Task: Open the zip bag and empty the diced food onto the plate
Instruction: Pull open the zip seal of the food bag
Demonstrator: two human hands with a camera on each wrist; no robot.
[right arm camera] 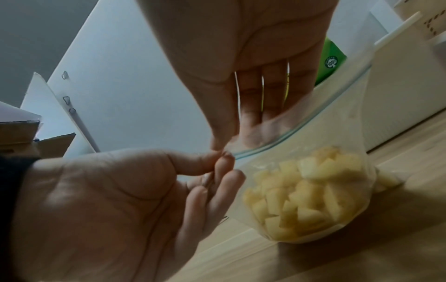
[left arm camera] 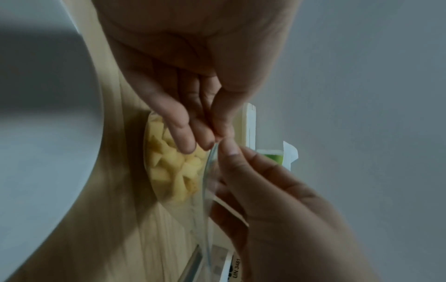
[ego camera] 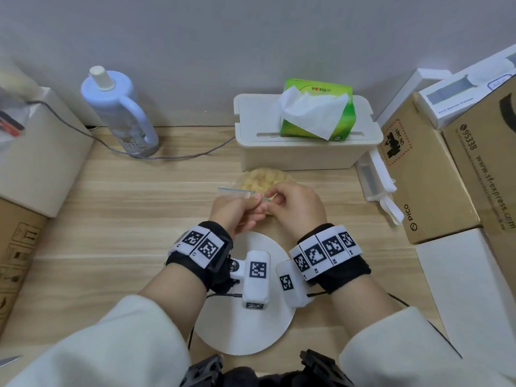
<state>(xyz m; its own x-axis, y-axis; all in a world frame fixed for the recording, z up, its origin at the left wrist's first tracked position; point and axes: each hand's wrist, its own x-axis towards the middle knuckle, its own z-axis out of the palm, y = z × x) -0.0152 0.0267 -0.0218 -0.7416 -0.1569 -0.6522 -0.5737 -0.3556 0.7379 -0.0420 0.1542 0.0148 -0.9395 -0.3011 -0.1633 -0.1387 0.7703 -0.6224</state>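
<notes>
Here, from the head view, a pale wood-grain worktop [ego camera: 111,219] meets a plain grey wall [ego camera: 251,37]. A round white plate [ego camera: 245,331] lies on it, and just beyond the plate the left hand [ego camera: 234,210] and right hand [ego camera: 296,205] pinch the top edge of a clear plastic zip bag [ego camera: 231,192] of pale yellow diced food [ego camera: 262,177].

In the left wrist view, thumb and fingers [left arm camera: 181,131] nip the bag's seal.

In the right wrist view, the bag's filled bottom rests on the worktop, fingers [right arm camera: 251,114] showing behind the film.

white jug [ego camera: 120,113], tissue pack [ego camera: 317,110] on box, cardboard boxes [ego camera: 435,174]
</notes>
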